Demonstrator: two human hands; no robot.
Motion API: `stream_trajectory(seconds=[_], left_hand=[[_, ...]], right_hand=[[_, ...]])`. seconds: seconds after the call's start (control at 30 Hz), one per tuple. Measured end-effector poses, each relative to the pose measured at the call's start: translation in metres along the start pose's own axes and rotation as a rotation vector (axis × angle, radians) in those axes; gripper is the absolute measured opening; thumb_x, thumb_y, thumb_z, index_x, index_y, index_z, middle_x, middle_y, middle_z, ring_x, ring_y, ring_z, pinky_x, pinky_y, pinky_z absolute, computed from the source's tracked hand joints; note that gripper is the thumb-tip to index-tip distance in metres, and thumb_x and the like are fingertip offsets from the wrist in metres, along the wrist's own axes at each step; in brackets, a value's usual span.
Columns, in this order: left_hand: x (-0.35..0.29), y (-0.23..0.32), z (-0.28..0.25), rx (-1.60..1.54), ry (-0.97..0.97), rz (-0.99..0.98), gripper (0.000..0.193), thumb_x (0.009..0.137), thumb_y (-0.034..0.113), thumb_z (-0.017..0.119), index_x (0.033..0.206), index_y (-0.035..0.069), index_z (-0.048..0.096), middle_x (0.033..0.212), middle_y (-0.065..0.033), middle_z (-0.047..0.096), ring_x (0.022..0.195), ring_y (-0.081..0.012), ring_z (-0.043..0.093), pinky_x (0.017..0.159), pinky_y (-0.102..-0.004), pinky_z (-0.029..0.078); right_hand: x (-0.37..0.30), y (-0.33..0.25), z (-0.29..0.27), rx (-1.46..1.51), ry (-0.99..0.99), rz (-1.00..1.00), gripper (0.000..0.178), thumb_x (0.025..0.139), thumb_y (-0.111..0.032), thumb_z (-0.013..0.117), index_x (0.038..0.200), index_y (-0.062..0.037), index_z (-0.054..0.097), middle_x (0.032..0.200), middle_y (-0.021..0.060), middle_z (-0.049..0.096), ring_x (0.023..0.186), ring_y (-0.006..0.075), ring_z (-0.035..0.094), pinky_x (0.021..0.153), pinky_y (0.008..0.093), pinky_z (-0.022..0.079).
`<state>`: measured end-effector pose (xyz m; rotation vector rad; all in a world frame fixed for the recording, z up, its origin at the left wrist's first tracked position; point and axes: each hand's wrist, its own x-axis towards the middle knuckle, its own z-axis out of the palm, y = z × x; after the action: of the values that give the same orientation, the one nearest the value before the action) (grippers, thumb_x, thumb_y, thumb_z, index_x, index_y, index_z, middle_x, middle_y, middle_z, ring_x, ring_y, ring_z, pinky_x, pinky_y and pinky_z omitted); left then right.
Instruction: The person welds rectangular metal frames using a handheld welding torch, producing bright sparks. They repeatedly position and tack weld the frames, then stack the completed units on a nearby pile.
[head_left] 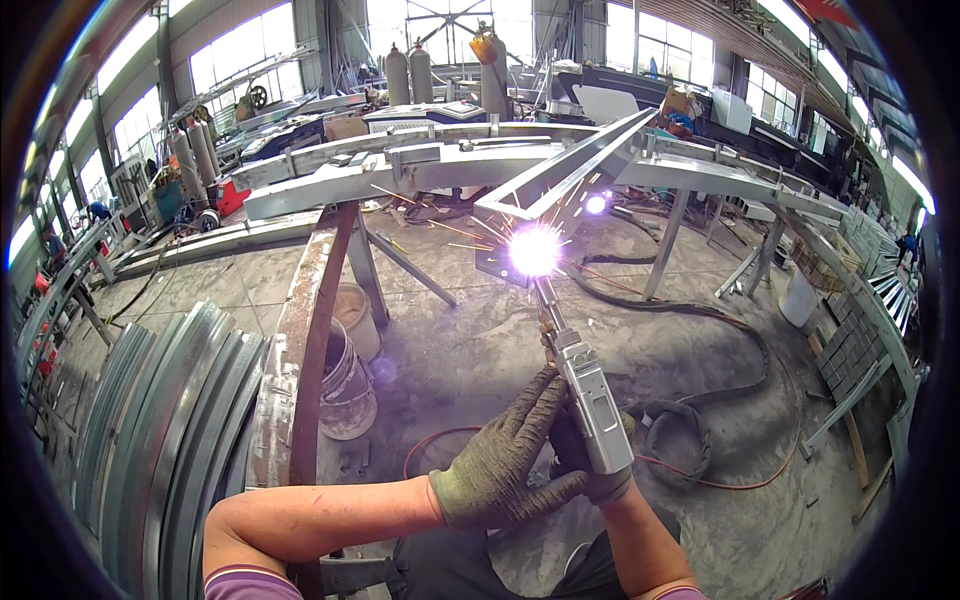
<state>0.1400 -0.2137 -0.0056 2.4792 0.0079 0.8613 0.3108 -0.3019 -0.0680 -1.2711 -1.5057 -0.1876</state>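
A silver handheld welding torch (592, 405) points away from me, its thin nozzle tilted up toward a metal frame. Around its grip my right hand (600, 483), in a dark glove, is closed; the torch body and my other hand partly hide its fingers. My left hand (512, 450), in a green-grey glove, steadies the torch from the left, fingers pressed together along it and thumb reaching toward the right wrist. At the nozzle tip a white-violet glare (535, 250) throws orange sparks and hides the contact spot. The shiny narrow-angled metal frame (585, 160) rests across a larger grey beam.
The long curved grey beam (330, 190) spans ahead on legs. A rusty beam (300, 350) runs at left, beside buckets (345, 385) and stacked metal channels (165, 420). Black hose (740, 330) coils over the concrete floor at right. Gas cylinders (398, 75) stand far back.
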Motion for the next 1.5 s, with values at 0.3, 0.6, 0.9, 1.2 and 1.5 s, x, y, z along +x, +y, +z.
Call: stream_trajectory(seconds=[0.3, 0.6, 0.9, 1.2, 1.5], left_hand=[[0.0, 0.003, 0.002, -0.028, -0.009, -0.01, 0.111, 0.089, 0.039, 0.086, 0.163, -0.013, 0.021, 0.15, -0.0359, 0.049, 0.139, -0.0477, 0.055, 0.115, -0.0499, 0.046], [-0.001, 0.003, 0.005, -0.034, -0.001, -0.027, 0.111, 0.089, 0.038, 0.086, 0.162, -0.014, 0.021, 0.147, -0.0362, 0.051, 0.135, -0.0474, 0.057, 0.113, -0.0505, 0.048], [-0.002, 0.006, 0.002, -0.013, 0.001, -0.028, 0.111, 0.089, 0.037, 0.086, 0.162, -0.014, 0.021, 0.149, -0.0379, 0.049, 0.138, -0.0493, 0.056, 0.114, -0.0511, 0.047], [-0.002, 0.007, 0.006, -0.017, 0.006, -0.034, 0.11, 0.089, 0.037, 0.086, 0.162, -0.013, 0.021, 0.151, -0.0369, 0.048, 0.138, -0.0489, 0.055, 0.114, -0.051, 0.047], [-0.006, 0.003, 0.007, -0.013, 0.011, -0.022, 0.106, 0.089, 0.034, 0.086, 0.161, -0.012, 0.023, 0.157, -0.0374, 0.041, 0.146, -0.0509, 0.047, 0.12, -0.053, 0.041]], right_hand=[[-0.052, 0.049, -0.001, 0.252, -0.235, 0.144, 0.064, 0.097, -0.021, 0.069, 0.154, 0.0003, 0.049, 0.149, 0.0125, 0.06, 0.138, 0.0257, 0.058, 0.115, 0.039, 0.047], [-0.071, 0.068, 0.007, 0.974, -0.203, 0.328, 0.071, 0.1, -0.011, 0.067, 0.161, 0.0, 0.035, 0.153, 0.0156, 0.055, 0.142, 0.0263, 0.055, 0.119, 0.0406, 0.045], [-0.045, 0.027, -0.004, 0.218, -0.221, 0.161, 0.054, 0.101, -0.003, 0.062, 0.152, 0.0011, 0.048, 0.142, 0.0135, 0.062, 0.13, 0.0248, 0.062, 0.111, 0.0398, 0.05], [-0.063, 0.043, -0.007, 0.288, -0.291, 0.364, 0.056, 0.104, -0.004, 0.058, 0.158, -0.0003, 0.041, 0.15, 0.0148, 0.057, 0.14, 0.0256, 0.056, 0.119, 0.0387, 0.046], [-0.021, 0.006, 0.006, 0.131, 0.02, 0.124, 0.018, 0.098, -0.009, 0.07, 0.113, -0.0007, 0.071, 0.089, 0.0051, 0.074, 0.072, 0.0178, 0.07, 0.063, 0.0309, 0.057]])
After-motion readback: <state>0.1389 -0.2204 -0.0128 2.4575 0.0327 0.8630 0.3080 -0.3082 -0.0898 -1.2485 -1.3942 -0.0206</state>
